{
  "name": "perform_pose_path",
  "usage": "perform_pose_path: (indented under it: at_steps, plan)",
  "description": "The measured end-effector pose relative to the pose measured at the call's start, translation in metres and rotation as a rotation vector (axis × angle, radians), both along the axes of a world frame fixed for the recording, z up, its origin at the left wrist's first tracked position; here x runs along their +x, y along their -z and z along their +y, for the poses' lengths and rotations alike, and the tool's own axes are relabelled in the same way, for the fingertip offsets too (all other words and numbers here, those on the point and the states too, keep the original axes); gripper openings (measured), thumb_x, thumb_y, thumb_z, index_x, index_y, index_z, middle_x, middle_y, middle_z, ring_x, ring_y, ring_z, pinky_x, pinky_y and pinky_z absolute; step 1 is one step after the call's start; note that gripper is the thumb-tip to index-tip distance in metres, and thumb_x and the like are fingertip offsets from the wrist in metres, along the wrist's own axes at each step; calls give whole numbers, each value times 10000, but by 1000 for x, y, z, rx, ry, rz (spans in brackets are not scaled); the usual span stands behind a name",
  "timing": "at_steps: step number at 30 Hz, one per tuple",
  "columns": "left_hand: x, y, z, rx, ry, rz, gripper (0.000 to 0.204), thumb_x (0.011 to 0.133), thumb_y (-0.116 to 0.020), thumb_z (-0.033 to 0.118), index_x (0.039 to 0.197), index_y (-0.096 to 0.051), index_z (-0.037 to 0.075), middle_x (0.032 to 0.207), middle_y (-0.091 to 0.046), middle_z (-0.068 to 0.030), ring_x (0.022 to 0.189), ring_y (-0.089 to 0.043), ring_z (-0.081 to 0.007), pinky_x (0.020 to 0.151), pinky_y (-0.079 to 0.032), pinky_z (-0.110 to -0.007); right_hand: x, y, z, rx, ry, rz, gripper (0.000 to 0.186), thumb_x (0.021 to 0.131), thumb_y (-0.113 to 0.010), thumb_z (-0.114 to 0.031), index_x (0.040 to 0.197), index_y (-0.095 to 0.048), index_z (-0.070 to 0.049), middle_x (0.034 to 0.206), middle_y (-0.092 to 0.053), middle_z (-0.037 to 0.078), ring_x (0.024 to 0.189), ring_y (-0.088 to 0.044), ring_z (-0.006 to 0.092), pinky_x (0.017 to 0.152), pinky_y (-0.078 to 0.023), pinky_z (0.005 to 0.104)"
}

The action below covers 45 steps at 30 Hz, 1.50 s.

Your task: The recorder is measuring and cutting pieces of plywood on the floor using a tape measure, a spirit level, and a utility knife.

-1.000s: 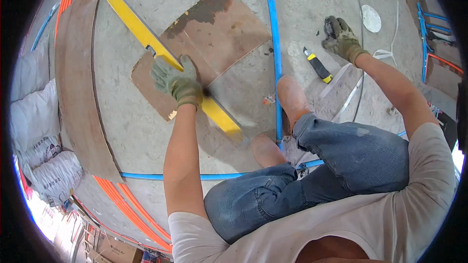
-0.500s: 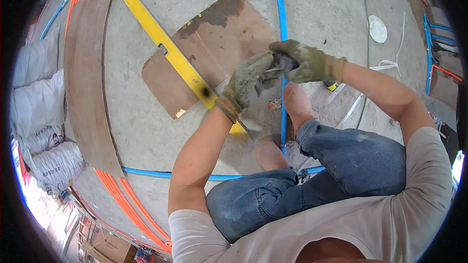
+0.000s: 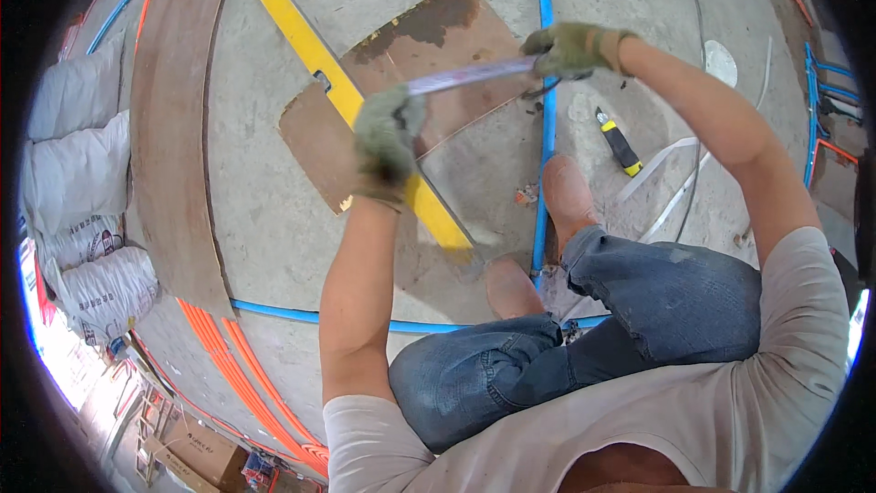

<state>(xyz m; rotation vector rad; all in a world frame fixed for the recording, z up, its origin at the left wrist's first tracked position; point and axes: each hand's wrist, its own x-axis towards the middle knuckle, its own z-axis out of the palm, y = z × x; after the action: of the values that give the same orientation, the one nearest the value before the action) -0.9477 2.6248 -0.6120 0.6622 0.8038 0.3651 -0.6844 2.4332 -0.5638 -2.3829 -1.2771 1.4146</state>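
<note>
A tape measure's pale blade, blurred by motion, stretches between my gloved hands, above a brown board. My left hand, in a grey-green glove, is closed on the blade's left end over a yellow spirit level. At the other end my right hand is closed round the tape measure, whose case is mostly hidden by the glove. A dark loop hangs below that hand, beside a blue pipe. The level lies slantwise across the board's left part.
A yellow-and-black utility knife lies on the concrete right of my foot, near white strips. On the left are a long brown board, white sacks and orange pipes. Another blue pipe crosses the floor near my knees.
My hands were together around a dark thing; now they are apart, the left one moved left, with the blade drawn out between them. The utility knife has come into fuller view.
</note>
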Motion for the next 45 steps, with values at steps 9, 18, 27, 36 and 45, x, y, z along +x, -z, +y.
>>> perform_pose_path:
  at_steps: [9, 18, 27, 36, 45]
  plan:
    - [-6, -4, 52, 567, 49, 390, 234, 887, -651, 167, 1066, -639, 18, 961, -676, -95, 940, -636, -217, 835, -526, -347, 33, 8, 19, 95, 36, 270, 286, 810, -677, -254, 985, -689, -29, 711, -648, 47, 588, -585, 162, 545, -494, 330]
    - [-22, 45, 28, 1429, 362, 1109, 902, 850, -564, 569, 1522, -252, 54, 1563, -236, -237, 1453, -148, -447, 1176, -72, -536, 54, 19, 55, 45, 111, 138, 290, 789, -663, -207, 1015, -695, -27, 724, -663, 61, 596, -604, 165, 555, -505, 336]
    - [-24, 65, 31, 1580, 339, 1171, 834, 832, -620, 543, 1489, -367, 95, 1532, -317, -223, 1414, -244, -455, 1160, -147, -540, 70, 42, 100, 185, -49, -59, 287, 815, -620, -247, 1000, -712, -48, 753, -686, 97, 628, -624, 187, 623, -518, 353]
    - [-13, 49, 36, 1661, 404, 1174, 722, 786, -659, 496, 1416, -471, 196, 1482, -369, -203, 1344, -329, -458, 1073, -267, -571, 60, 45, 111, 139, -117, -303, 272, 762, -598, -209, 968, -713, -72, 844, -711, 145, 716, -673, 291, 675, -528, 430]
    - [9, 44, 43, 1741, 497, 1259, 632, 869, -555, 530, 1431, -461, 257, 1557, -250, -225, 1358, -319, -453, 1044, -291, -594, 62, 50, 114, 78, -116, -285, 241, 769, -630, -234, 946, -722, -99, 849, -713, 120, 759, -677, 294, 683, -522, 451]
